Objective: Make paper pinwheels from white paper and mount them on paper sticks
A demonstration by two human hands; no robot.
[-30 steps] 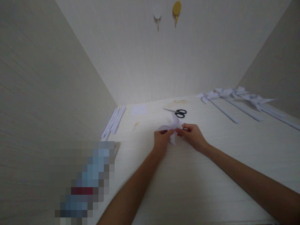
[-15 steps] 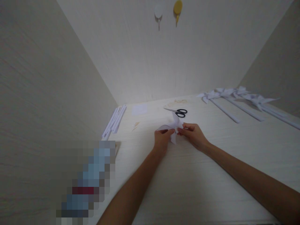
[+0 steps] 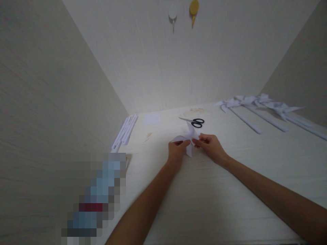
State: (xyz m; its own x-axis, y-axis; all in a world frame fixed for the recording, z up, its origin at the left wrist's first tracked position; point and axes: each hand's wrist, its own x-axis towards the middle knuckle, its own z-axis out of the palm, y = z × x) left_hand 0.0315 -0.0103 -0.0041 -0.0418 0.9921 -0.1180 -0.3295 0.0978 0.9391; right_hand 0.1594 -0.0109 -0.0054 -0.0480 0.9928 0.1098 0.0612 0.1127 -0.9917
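Observation:
A white folded paper pinwheel head (image 3: 189,136) is held just above the pale table (image 3: 230,177), between both my hands. My left hand (image 3: 176,151) pinches its left side with the fingers closed. On its right side, the closed fingertips of my right hand (image 3: 211,146) grip it near the centre. Black-handled scissors (image 3: 194,121) lie just beyond the paper.
Several finished white paper pinwheels on sticks (image 3: 258,110) lie at the back right. A bundle of white rolled paper sticks (image 3: 125,131) lies along the left wall, with a small white paper square (image 3: 152,119) nearby. Two hooks (image 3: 182,13) hang on the back wall.
Hardly anything has changed. Both hands keep hold of the paper and shift their fingers only slightly.

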